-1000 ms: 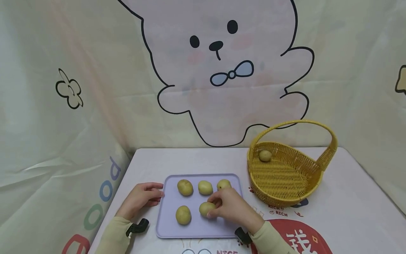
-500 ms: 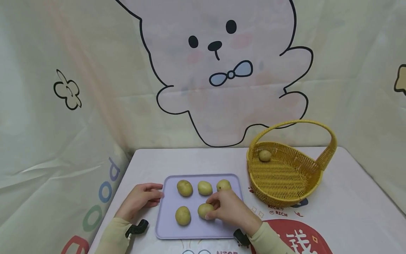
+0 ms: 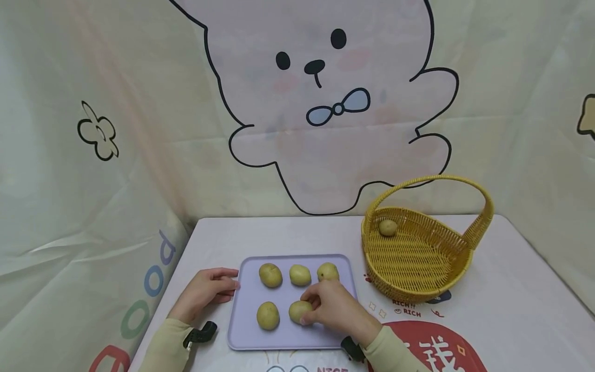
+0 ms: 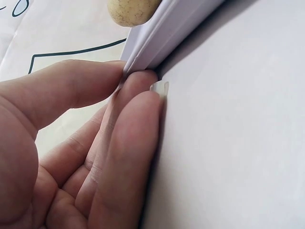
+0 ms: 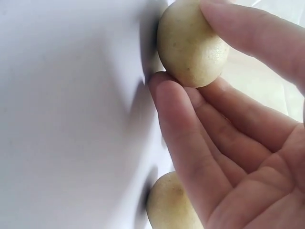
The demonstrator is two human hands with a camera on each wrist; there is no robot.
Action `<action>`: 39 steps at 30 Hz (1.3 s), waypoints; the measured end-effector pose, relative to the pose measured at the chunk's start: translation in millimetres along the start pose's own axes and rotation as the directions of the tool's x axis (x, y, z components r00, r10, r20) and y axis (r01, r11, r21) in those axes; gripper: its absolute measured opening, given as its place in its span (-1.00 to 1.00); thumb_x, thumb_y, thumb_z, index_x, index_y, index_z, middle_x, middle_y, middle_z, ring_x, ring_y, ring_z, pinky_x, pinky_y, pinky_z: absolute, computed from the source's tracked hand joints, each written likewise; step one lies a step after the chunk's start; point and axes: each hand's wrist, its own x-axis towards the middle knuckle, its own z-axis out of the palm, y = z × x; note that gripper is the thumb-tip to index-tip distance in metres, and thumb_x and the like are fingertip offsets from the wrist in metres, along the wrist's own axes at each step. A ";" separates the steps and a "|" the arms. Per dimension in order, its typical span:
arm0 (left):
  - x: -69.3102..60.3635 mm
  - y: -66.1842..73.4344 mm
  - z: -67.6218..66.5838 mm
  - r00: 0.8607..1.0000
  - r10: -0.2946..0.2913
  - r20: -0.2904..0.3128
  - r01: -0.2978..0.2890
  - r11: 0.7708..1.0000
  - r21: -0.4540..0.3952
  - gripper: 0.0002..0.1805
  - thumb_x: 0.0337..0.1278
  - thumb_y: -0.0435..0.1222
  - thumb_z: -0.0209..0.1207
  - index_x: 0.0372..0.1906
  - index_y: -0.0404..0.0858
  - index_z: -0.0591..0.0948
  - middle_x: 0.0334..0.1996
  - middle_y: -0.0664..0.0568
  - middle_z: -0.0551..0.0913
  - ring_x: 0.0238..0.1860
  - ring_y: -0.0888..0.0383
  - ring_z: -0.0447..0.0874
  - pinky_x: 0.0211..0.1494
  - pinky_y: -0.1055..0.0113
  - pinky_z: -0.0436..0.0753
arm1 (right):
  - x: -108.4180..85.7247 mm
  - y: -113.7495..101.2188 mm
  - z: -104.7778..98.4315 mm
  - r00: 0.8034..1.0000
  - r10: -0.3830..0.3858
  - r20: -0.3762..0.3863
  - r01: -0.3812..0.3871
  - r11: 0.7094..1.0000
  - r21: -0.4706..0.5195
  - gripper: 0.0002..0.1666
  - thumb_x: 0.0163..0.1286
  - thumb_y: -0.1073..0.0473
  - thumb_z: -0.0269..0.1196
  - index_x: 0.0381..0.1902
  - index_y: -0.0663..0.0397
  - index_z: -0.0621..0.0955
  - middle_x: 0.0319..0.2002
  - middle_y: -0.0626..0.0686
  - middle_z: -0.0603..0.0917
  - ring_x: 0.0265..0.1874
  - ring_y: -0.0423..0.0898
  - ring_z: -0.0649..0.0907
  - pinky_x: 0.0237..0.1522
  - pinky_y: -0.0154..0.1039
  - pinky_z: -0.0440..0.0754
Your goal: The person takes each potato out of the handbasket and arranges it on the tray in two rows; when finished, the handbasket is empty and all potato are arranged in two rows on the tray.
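Observation:
My right hand [image 3: 339, 308] pinches a yellow-skinned potato [image 3: 300, 312] between thumb and fingers. This potato sits low over the lilac tray [image 3: 265, 342], in the row nearer to me; whether it touches the tray is unclear. Beside it on the left lies another potato [image 3: 268, 315]. The far row holds a left potato [image 3: 270, 275], a middle potato [image 3: 300, 275] and a right potato [image 3: 328, 271], partly covered by my right hand. At the tray's left edge, my left hand [image 3: 204, 289] holds the rim with thumb and fingertips, as the left wrist view shows.
A yellow woven basket [image 3: 413, 266] with a tall arched handle stands right of the tray, with a single potato [image 3: 388, 228] inside. Red print [image 3: 432, 346] marks the white tablecloth at front right. A cartoon backdrop [image 3: 353, 155] hangs behind the table.
The right hand and its potato have shifted slightly left and toward me. My left hand keeps its place at the tray's edge, and the other potatoes lie as before.

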 end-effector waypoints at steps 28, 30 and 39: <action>1.3 0.0 0.6 1.000 -0.006 0.004 0.006 1.000 0.008 -0.43 0.20 -0.26 0.49 0.30 -0.35 0.69 -0.22 0.00 0.80 -0.23 0.16 0.79 -0.17 0.33 0.83 | -12.3 -2.9 -33.1 0.998 0.056 -0.017 -0.056 0.997 -0.046 -0.55 0.18 0.04 0.66 -0.04 0.16 0.82 -0.24 -0.02 0.83 -0.24 -0.16 0.74 -0.21 -0.32 0.68; 0.7 -0.2 1.0 1.000 -0.001 0.007 0.000 1.000 0.011 -0.42 0.21 -0.26 0.49 0.31 -0.36 0.68 -0.21 0.00 0.80 -0.22 0.16 0.79 -0.16 0.32 0.83 | -17.4 -0.4 -41.9 0.998 0.057 -0.028 -0.058 0.997 -0.049 -0.57 0.21 0.03 0.64 -0.05 0.14 0.82 -0.24 -0.03 0.83 -0.26 -0.19 0.74 -0.22 -0.33 0.68; 2.6 -3.1 -1.6 1.000 0.004 0.009 -0.005 1.000 0.022 -0.40 0.23 -0.26 0.48 0.35 -0.38 0.65 -0.24 0.04 0.78 -0.24 0.17 0.78 -0.20 0.33 0.82 | -46.7 13.4 -91.9 0.995 0.068 -0.075 -0.073 0.994 -0.075 -0.59 0.31 0.03 0.58 0.00 0.15 0.81 -0.18 -0.02 0.84 -0.24 -0.27 0.74 -0.19 -0.37 0.72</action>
